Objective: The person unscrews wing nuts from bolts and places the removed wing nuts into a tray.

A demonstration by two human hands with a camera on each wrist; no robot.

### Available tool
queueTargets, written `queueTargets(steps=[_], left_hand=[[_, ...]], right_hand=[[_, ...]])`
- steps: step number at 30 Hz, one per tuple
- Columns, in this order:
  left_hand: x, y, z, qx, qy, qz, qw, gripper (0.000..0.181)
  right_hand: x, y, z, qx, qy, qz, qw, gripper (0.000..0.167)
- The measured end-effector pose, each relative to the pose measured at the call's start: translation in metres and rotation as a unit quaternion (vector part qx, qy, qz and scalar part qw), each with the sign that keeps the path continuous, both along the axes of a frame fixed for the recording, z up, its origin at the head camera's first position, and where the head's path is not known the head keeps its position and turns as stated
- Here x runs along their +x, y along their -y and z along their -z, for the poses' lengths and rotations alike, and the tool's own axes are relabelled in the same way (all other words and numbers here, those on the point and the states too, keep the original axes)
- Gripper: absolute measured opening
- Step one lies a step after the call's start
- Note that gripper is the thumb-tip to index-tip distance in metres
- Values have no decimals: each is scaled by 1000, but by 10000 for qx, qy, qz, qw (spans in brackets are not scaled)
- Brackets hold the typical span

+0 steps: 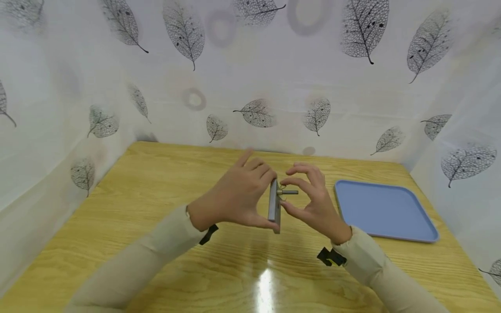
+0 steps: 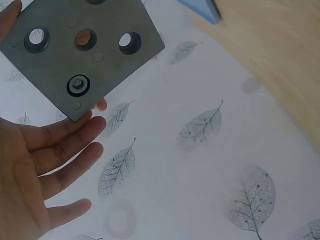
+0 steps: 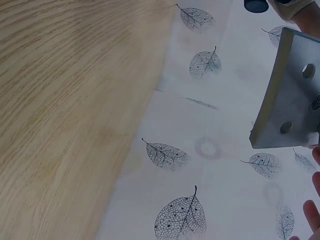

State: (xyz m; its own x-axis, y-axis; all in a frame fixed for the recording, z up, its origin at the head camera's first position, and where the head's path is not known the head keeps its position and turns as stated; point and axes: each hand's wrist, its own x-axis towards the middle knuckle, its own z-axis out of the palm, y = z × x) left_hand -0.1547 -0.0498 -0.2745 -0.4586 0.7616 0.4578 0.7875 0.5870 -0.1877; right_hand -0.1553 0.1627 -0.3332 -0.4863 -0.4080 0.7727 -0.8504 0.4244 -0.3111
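My left hand (image 1: 243, 194) grips a grey rectangular metal plate (image 1: 272, 204) upright, thumb at its lower edge and fingers at its upper edge. Several round holes pierce the plate, and a hex bolt head (image 2: 78, 84) sits in one of them in the left wrist view. From the plate's right face a bolt shank (image 1: 291, 192) sticks out, bearing a small brass-coloured wing nut (image 1: 279, 191). My right hand (image 1: 320, 206) pinches the nut's wings between thumb and index finger; its other fingers are bent above. In the right wrist view the plate (image 3: 287, 107) hides the bolt's far end.
A blue tray (image 1: 432, 234) lies at the right of the wooden table (image 1: 129, 208). A white leaf-patterned curtain (image 1: 274, 78) hangs behind the table and along its sides. Each wrist carries a dark strap-on mount (image 1: 331, 257).
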Motion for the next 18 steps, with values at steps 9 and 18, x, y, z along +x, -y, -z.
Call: queueTargets(steps=[9, 18], left_hand=[[-4, -2, 7, 16, -406, 183, 9990, 85], [-3, -6, 13, 32, -176, -181, 9997, 88]], right_hand=[[1, -5, 2, 291, 136, 190, 9993, 44], [-1, -7, 3, 404, 205, 301, 9985, 45]])
